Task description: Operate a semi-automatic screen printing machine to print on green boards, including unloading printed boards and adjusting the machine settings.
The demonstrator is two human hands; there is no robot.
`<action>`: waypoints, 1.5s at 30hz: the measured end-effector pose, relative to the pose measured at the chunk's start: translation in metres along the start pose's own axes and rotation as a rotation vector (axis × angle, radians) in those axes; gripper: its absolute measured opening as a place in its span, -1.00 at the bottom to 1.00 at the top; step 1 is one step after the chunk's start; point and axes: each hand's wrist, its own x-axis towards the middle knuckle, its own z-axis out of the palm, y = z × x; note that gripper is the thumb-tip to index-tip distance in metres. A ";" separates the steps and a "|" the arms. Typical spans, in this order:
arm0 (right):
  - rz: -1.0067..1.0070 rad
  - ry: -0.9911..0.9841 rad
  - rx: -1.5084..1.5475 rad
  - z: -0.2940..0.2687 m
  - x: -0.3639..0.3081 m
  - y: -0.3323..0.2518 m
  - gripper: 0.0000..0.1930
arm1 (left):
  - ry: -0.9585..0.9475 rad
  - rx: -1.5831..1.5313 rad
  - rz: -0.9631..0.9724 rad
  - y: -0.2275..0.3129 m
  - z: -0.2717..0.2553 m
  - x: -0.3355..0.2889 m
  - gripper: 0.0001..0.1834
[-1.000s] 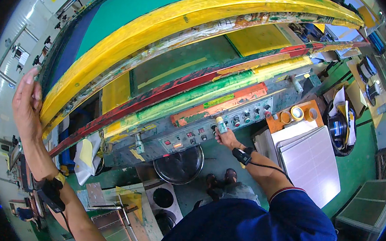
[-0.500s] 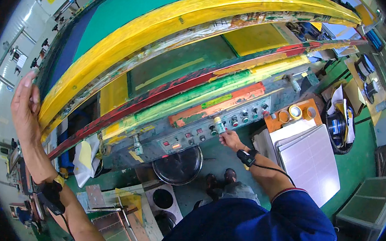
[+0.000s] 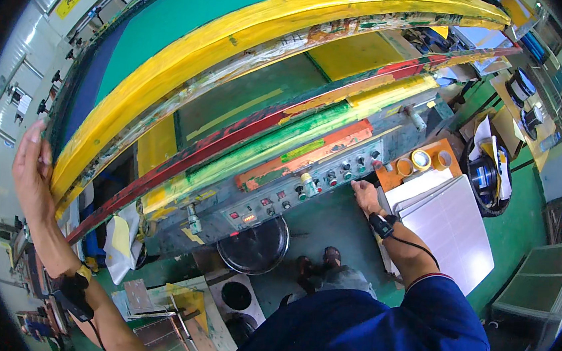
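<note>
Left hand (image 3: 34, 174) at the left end of the yellow-taped screen frame (image 3: 191, 51), fingers loosely extended, palm side toward the edge; I'd guess that steadies it. The frame slants across above the red-streaked bar (image 3: 213, 144), green mesh (image 3: 161, 21) beyond. Right hand (image 3: 367, 198) loosely curled just off the right part of the control panel (image 3: 251, 208); can't tell if it grips anything. Tape rolls (image 3: 421, 159) sit on an orange board (image 3: 441, 148) beside the panel, presumably for easy reach.

Yellow-edged frame (image 3: 243, 32): green sheet (image 3: 188, 10) inside, paint-smeared front side, spans left to right before you. Grey control panel (image 3: 273, 191): below frame, knobs (image 3: 347, 172) in row, facing you.
</note>
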 end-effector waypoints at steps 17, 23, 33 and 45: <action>-0.230 -0.030 -0.253 -0.006 0.003 -0.022 -0.43 | 0.013 -0.020 -0.019 -0.003 0.003 0.002 -0.63; -0.356 -0.079 -0.196 -0.015 0.004 -0.022 -0.46 | 0.100 0.020 -0.056 -0.001 0.000 -0.001 -0.66; -0.212 -0.066 -0.250 -0.010 0.000 -0.025 -0.37 | -0.010 -0.077 -0.018 0.012 0.009 -0.013 -0.75; -0.121 -0.204 -0.206 -0.017 -0.019 -0.037 -0.37 | -0.042 -0.050 0.023 0.003 0.002 -0.015 -0.74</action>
